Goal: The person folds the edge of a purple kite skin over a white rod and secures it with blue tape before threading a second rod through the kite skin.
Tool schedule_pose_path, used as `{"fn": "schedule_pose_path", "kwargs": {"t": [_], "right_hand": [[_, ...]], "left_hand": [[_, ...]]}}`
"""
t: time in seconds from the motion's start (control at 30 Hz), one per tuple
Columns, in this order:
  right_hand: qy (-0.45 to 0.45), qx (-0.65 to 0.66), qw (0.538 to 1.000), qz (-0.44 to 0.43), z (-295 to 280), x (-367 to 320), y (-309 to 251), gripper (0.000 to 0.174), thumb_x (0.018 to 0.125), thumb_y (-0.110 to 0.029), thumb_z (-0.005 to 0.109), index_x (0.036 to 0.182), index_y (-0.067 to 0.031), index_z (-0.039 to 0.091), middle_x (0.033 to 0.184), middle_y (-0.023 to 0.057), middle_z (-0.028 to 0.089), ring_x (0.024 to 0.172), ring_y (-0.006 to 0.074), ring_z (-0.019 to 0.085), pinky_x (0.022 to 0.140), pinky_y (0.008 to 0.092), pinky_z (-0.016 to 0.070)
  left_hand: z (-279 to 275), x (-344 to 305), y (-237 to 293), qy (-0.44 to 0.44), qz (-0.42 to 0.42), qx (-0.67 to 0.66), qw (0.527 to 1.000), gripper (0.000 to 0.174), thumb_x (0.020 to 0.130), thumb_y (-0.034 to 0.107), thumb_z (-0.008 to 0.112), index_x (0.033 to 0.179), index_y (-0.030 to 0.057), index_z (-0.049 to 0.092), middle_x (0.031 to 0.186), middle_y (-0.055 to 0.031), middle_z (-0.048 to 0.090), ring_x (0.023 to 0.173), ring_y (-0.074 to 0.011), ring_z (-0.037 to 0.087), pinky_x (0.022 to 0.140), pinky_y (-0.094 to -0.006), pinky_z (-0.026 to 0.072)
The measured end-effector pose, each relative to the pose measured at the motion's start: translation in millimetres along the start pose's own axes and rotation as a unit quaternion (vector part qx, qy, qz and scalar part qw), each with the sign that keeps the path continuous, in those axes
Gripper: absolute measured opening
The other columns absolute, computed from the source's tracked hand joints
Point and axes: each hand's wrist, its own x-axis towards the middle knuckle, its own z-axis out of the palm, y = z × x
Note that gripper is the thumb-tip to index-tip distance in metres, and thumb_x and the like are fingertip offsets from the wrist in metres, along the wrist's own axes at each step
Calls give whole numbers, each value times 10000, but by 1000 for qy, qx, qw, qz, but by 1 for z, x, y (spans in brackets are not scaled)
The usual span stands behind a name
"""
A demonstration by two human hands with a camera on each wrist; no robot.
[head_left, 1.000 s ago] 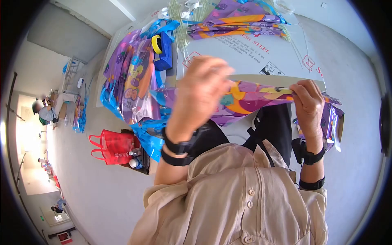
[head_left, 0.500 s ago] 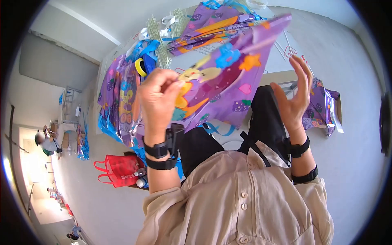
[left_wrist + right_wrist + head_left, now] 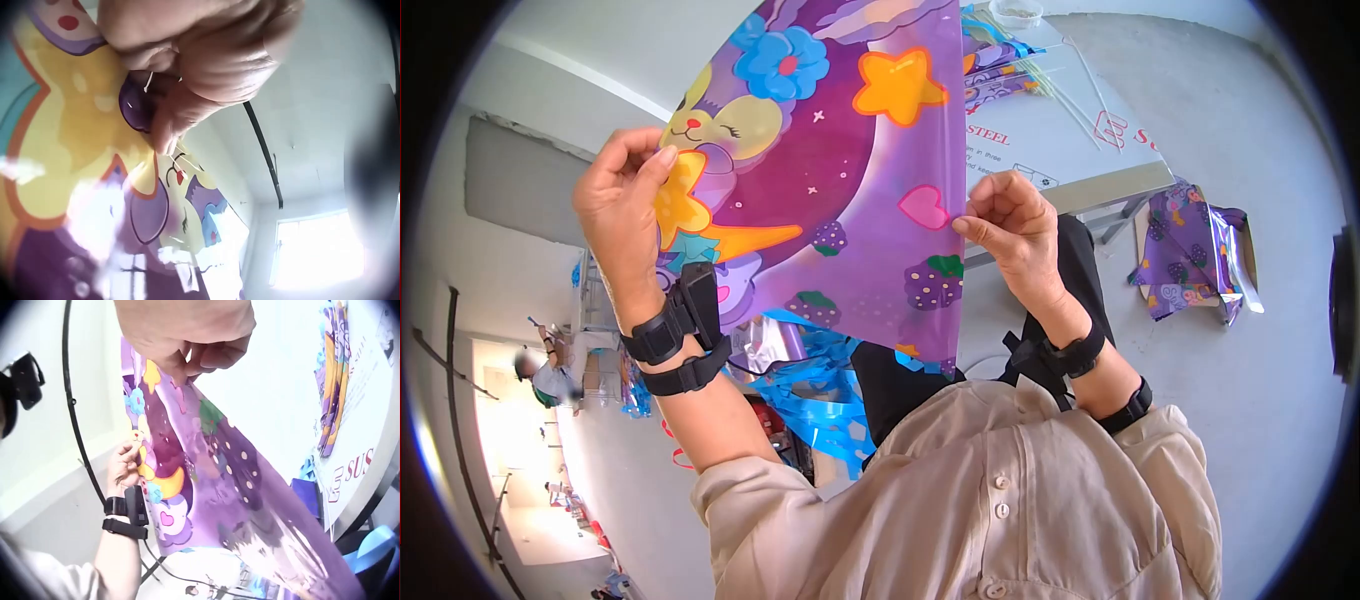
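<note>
A glossy purple sheet (image 3: 840,200) printed with a bunny, stars and berries hangs upright, spread between both hands. At its left edge the left hand (image 3: 625,200) pinches it between thumb and fingers. Close up in the left wrist view, the left hand (image 3: 206,56) has its thumb on the printed face, with thin pale strands by its tip. On the opposite edge, beside the pink heart, the right hand (image 3: 1015,235) pinches the sheet. The right wrist view shows the right hand (image 3: 187,331) gripping the sheet (image 3: 206,462) from above.
Behind the sheet stands a table (image 3: 1100,185) with folded purple pieces (image 3: 990,75) and thin sticks (image 3: 1090,90). A box with purple wrapping (image 3: 1190,250) sits on the floor at right. Blue ribbons (image 3: 825,390) hang at lower left. A person (image 3: 550,380) is far left.
The sheet has been lifted from low over the lap, swung up and spread out. The left hand moved left with it; the right hand, open half a second ago, now pinches the right edge.
</note>
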Motion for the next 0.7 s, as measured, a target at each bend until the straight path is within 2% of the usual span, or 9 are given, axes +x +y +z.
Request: {"fn": "schedule_pose_path", "kwargs": {"t": [0.13, 0.2, 0.33, 0.37, 0.43, 0.5, 0.57, 0.63, 0.7], "right_hand": [[-12, -64, 998, -15, 1, 3, 7, 176, 736, 49, 728, 784, -39, 583, 775, -24, 585, 704, 65, 551, 641, 255, 461], [30, -228, 962, -147, 12, 9, 0, 195, 695, 59, 730, 735, -54, 577, 768, 2, 581, 749, 119, 561, 646, 300, 457], [31, -337, 893, -298, 24, 5, -4, 197, 692, 66, 707, 769, -61, 577, 794, 42, 566, 768, 176, 555, 659, 329, 457], [34, -335, 893, -298, 26, 3, -5, 197, 692, 66, 707, 769, -61, 577, 794, 42, 566, 768, 176, 555, 659, 329, 457], [15, -231, 956, -178, 33, -1, -9, 191, 711, 39, 715, 810, -46, 577, 810, 42, 567, 771, 180, 555, 653, 325, 455], [39, -237, 955, -177, 28, 11, -7, 237, 728, -4, 735, 901, -31, 576, 842, 45, 571, 805, 196, 560, 679, 317, 454], [188, -285, 911, -232, 21, 31, -8, 325, 726, -62, 766, 990, -38, 579, 891, 48, 591, 849, 198, 561, 716, 302, 449], [191, -296, 907, -230, 15, 45, -8, 424, 701, -102, 798, 1051, -31, 570, 950, 61, 604, 905, 206, 563, 749, 295, 445], [86, -247, 946, -194, 10, 53, -2, 449, 692, -112, 807, 1065, -34, 569, 936, 54, 621, 902, 172, 578, 754, 298, 448]], "left_hand": [[-12, -2, -10, 4, 16, -16, 1000, 138, 820, -49, 655, 957, -43, 642, 840, -31, 619, 744, -80, 569, 704, -195, 459], [-18, -3, -17, 32, -7, -34, 999, 146, 813, -46, 669, 957, -42, 644, 844, -44, 625, 758, -89, 582, 711, -196, 467], [-14, -9, -15, 69, -4, -15, 997, 145, 812, -48, 669, 955, -45, 645, 844, -51, 630, 761, -92, 585, 700, -196, 467], [-14, -10, -15, 91, -4, -19, 996, 139, 813, -47, 668, 950, -45, 645, 844, -53, 633, 761, -93, 584, 698, -195, 463], [-15, -12, -12, 111, 0, -24, 994, 133, 814, -46, 667, 946, -46, 645, 844, -55, 635, 761, -94, 584, 696, -193, 459], [-16, -13, -9, 100, 7, -62, 993, 124, 815, -43, 665, 937, -47, 643, 843, -58, 639, 763, -100, 588, 711, -194, 457], [-19, -13, -8, 97, 15, -63, 993, 123, 814, -43, 666, 935, -46, 641, 847, -62, 639, 770, -107, 594, 726, -196, 459], [-22, -12, -6, 93, 20, -64, 993, 123, 814, -42, 666, 934, -46, 639, 850, -67, 640, 777, -115, 599, 742, -199, 461], [-22, -12, -3, 87, 22, -68, 994, 127, 815, -46, 661, 939, -46, 636, 863, -75, 637, 796, -128, 609, 751, -213, 472]]}}
